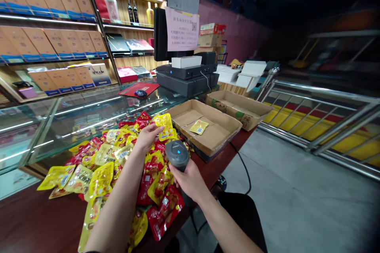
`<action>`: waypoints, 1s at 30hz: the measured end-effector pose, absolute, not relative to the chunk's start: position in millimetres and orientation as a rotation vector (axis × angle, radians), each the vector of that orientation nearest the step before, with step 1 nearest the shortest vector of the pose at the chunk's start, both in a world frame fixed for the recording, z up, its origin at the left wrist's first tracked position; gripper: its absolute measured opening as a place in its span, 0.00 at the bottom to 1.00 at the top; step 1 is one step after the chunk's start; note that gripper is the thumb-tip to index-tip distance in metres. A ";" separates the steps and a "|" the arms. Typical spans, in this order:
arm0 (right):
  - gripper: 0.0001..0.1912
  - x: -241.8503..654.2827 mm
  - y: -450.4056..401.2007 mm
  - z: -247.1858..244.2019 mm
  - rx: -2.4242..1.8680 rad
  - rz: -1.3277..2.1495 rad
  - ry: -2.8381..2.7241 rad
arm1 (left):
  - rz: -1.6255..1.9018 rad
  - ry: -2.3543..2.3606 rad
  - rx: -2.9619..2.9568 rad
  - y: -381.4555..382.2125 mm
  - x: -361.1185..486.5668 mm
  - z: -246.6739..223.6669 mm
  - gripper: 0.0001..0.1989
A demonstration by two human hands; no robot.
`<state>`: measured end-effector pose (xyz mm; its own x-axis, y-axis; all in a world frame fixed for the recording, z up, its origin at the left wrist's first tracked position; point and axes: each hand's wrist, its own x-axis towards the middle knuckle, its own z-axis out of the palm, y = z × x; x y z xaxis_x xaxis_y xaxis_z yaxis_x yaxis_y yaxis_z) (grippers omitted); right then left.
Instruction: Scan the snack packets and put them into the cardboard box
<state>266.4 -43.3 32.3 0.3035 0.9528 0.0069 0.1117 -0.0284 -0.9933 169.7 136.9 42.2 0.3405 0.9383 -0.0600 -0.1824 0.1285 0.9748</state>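
My left hand [149, 136] pinches a yellow snack packet [164, 123] above the far edge of a big pile of red and yellow packets [102, 178]. Wrapped round the handle of a dark grey barcode scanner [177, 155] is my right hand [188, 178]; the scanner's head is just below and right of the held packet. Beyond it stands an open shallow cardboard box [233, 128], with one small yellow packet [198, 127] lying flat inside.
A second cardboard box [258, 107] stands behind the first. A glass counter [68, 116] with a red mat [138, 89] and mouse, a monitor [160, 35] and stocked shelves lie beyond. Metal railings [320, 118] are at the right, and a black cable [247, 170] hangs off the table.
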 end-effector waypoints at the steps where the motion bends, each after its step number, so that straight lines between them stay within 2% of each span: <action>1: 0.09 266.4 -43.2 32.5 -1.437 0.919 -1.066 | 0.976 0.848 1.136 136.8 169.5 42.4 0.19; 30: 0.06 263.0 -46.1 42.9 -1.335 0.854 -1.037 | 0.969 0.812 1.224 123.4 170.3 63.5 0.20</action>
